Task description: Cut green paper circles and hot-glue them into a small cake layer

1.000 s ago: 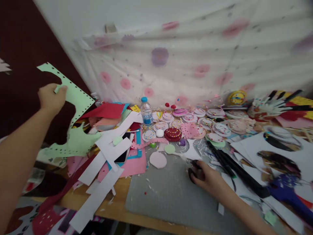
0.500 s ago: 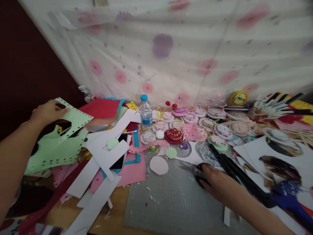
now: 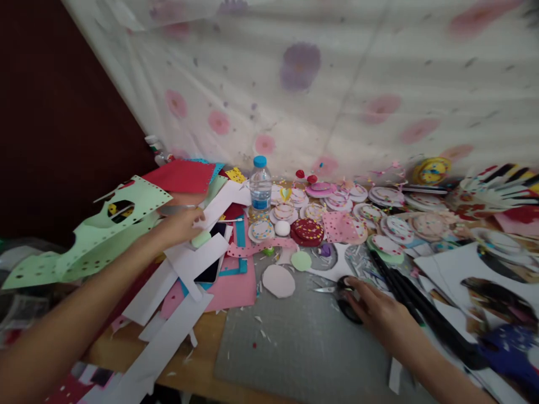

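Note:
My left hand (image 3: 182, 225) reaches over the paper pile on the left, its fingers at the edge of a white paper piece (image 3: 219, 207); whether they grip it is hard to tell. Beside that arm lies a pale green dotted sheet (image 3: 105, 224) with holes cut in it. My right hand (image 3: 370, 300) holds black-handled scissors (image 3: 348, 300) low over the grey cutting mat (image 3: 295, 348), blades pointing left. Left of the blades lies a whitish paper disc (image 3: 278, 281), and above them a light green disc (image 3: 301, 261).
A water bottle (image 3: 260, 185) with a blue cap stands behind the mat. Several decorated paper discs (image 3: 307, 232) spread along the back. Black glue-gun-like tools (image 3: 438, 314) and cut white sheets (image 3: 446, 264) lie on the right. A phone (image 3: 209, 269) is partly covered by paper strips.
My left hand has let go of the green dotted sheet and moved right to the white paper. The sheet has dropped leftward. The scissors stay in my right hand, and the view has shifted slightly.

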The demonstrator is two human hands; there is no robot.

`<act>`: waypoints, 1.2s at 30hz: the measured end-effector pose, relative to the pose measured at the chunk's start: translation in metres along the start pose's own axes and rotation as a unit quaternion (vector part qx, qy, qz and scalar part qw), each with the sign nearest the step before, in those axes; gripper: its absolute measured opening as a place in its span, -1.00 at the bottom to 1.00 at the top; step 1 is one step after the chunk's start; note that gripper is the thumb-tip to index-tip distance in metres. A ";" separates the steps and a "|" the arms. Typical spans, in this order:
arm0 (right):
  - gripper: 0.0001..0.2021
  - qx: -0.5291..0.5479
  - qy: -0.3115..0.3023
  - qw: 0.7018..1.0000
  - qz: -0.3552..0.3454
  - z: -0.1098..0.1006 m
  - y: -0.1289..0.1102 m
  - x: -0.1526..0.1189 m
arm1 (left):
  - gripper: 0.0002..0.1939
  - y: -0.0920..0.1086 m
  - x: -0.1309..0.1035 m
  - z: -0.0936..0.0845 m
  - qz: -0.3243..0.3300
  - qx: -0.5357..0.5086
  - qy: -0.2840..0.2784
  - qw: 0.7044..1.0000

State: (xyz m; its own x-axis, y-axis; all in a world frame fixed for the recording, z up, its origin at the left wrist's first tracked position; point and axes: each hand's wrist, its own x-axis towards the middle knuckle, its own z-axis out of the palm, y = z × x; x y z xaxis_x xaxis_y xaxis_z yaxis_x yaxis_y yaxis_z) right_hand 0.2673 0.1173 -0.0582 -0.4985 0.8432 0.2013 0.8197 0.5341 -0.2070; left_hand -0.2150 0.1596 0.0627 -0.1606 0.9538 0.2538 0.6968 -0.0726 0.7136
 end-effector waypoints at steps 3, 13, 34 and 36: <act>-0.77 0.049 0.028 0.998 -0.027 -0.012 -0.016 0.013 | -0.80 -0.007 -0.014 0.021 0.001 0.065 -0.081 0.995; -0.88 0.086 -0.017 0.993 -0.074 0.015 -0.052 0.095 | -0.90 -0.001 -0.024 0.021 0.002 0.208 -0.156 0.966; -0.61 0.166 0.165 0.971 -0.046 -0.025 -0.051 -0.025 | -0.56 0.125 -0.200 0.216 0.193 0.094 -0.243 0.946; -0.59 0.158 0.102 0.980 -0.066 -0.013 -0.058 -0.051 | -0.33 0.112 -0.196 0.197 0.202 0.085 -0.237 0.946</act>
State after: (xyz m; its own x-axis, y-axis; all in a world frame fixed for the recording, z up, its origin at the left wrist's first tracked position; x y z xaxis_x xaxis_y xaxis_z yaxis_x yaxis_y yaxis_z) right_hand 0.2487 0.0429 -0.0439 -0.5018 0.7525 0.4266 0.6074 0.6576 -0.4456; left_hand 0.0328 0.0219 -0.0358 0.4467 0.8847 0.1337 0.7428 -0.4500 0.4958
